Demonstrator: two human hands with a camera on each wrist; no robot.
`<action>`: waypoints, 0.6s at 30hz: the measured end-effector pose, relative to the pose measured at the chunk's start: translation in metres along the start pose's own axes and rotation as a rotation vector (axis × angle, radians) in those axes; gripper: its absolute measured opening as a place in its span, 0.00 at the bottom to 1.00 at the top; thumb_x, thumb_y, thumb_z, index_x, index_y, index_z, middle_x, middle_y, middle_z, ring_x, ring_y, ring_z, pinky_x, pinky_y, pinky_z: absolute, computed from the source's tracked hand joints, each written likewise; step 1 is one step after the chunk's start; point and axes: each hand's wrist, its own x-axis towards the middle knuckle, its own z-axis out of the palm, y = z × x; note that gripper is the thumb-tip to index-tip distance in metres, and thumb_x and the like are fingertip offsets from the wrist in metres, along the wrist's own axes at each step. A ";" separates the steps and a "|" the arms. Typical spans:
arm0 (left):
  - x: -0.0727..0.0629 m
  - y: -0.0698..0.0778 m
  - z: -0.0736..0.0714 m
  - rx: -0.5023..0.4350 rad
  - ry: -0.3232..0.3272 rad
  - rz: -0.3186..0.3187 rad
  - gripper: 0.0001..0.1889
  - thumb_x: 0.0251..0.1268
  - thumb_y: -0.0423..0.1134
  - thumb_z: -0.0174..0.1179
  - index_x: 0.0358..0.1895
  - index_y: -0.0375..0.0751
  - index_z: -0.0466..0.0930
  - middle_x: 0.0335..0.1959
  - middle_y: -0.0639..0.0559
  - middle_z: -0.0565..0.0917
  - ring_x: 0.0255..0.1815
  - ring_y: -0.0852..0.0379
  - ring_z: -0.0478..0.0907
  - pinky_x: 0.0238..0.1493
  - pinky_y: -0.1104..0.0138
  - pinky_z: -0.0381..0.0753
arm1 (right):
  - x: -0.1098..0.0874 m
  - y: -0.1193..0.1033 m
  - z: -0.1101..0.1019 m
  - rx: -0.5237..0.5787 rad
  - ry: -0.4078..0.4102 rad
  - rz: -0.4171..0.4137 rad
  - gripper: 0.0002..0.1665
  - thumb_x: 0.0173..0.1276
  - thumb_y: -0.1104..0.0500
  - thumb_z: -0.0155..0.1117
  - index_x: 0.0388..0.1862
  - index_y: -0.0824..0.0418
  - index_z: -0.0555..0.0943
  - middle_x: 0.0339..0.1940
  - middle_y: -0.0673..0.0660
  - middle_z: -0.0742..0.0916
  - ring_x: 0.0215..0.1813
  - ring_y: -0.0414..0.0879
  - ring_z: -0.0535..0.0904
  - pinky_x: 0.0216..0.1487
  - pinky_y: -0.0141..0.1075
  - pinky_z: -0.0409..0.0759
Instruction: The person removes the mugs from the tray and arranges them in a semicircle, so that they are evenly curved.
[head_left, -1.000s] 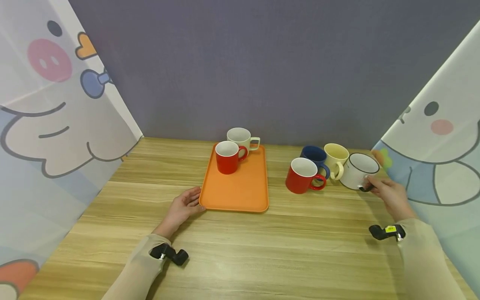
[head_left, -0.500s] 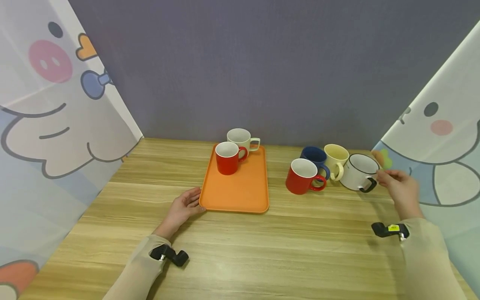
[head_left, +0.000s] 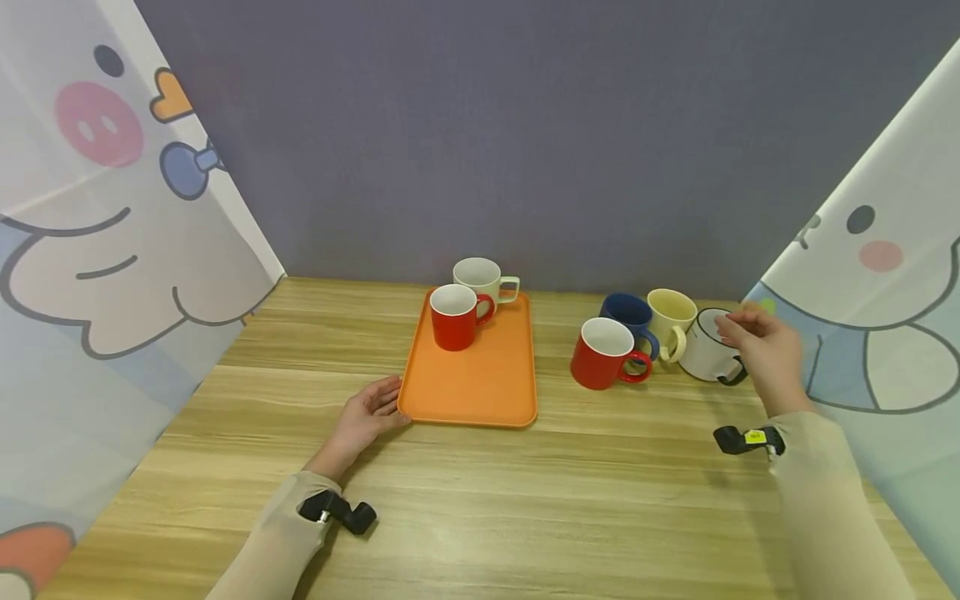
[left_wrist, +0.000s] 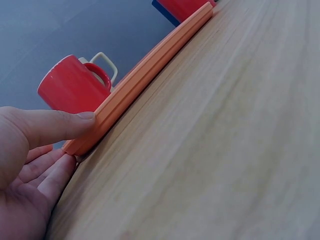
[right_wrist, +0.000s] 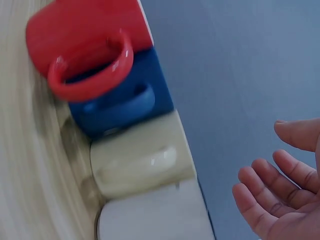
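My left hand (head_left: 365, 421) holds the near left corner of an orange tray (head_left: 472, 387), the thumb along its front edge and the fingers at its left side. On the tray stand a red mug (head_left: 453, 330) and, behind it, an off-white mug (head_left: 472, 273) with a squared handle. My right hand (head_left: 768, 354) hovers by a white mug (head_left: 701, 357) with a dark rim and black handle, covering part of it in the head view. The right wrist view shows nothing between its spread thumb and fingers, which are apart from the white mug's side (right_wrist: 155, 217).
To the left of the white mug stand a yellow mug (head_left: 672, 310), a dark blue mug (head_left: 622, 308) and a second red mug (head_left: 595, 367), close together. A grey partition (head_left: 540, 150) rises behind the wooden table (head_left: 525, 508). Patterned panels (head_left: 870, 300) flank both sides.
My right hand has let go of the white mug's black handle, drawn off to the right, then come up and left over its rim. The left hand and tray have stayed put.
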 end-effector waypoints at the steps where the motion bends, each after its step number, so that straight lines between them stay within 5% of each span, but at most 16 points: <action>1: 0.000 0.000 0.000 0.001 0.000 0.000 0.38 0.58 0.18 0.64 0.72 0.19 0.57 0.71 0.24 0.62 0.71 0.32 0.63 0.65 0.64 0.74 | 0.001 -0.002 0.004 -0.017 -0.004 -0.014 0.04 0.70 0.61 0.66 0.35 0.52 0.81 0.25 0.32 0.84 0.28 0.28 0.81 0.32 0.17 0.80; 7: 0.000 -0.001 0.000 0.003 0.006 -0.009 0.38 0.58 0.18 0.64 0.72 0.20 0.57 0.71 0.25 0.63 0.71 0.33 0.63 0.65 0.63 0.74 | 0.004 -0.013 0.028 -0.027 -0.048 -0.096 0.06 0.70 0.62 0.65 0.34 0.51 0.81 0.25 0.32 0.84 0.28 0.29 0.80 0.32 0.17 0.79; 11: 0.000 -0.001 -0.001 0.007 0.013 -0.021 0.38 0.59 0.19 0.64 0.72 0.21 0.57 0.71 0.26 0.63 0.71 0.33 0.64 0.65 0.64 0.75 | 0.005 -0.019 0.045 -0.047 -0.074 -0.143 0.02 0.70 0.63 0.64 0.39 0.61 0.81 0.26 0.33 0.83 0.29 0.29 0.80 0.33 0.18 0.79; 18: -0.001 0.000 0.000 0.024 0.017 -0.024 0.38 0.59 0.20 0.64 0.72 0.21 0.57 0.71 0.25 0.64 0.70 0.33 0.65 0.65 0.64 0.75 | 0.001 -0.031 0.077 -0.103 -0.131 -0.175 0.17 0.70 0.58 0.66 0.46 0.73 0.79 0.28 0.35 0.82 0.32 0.31 0.80 0.36 0.20 0.80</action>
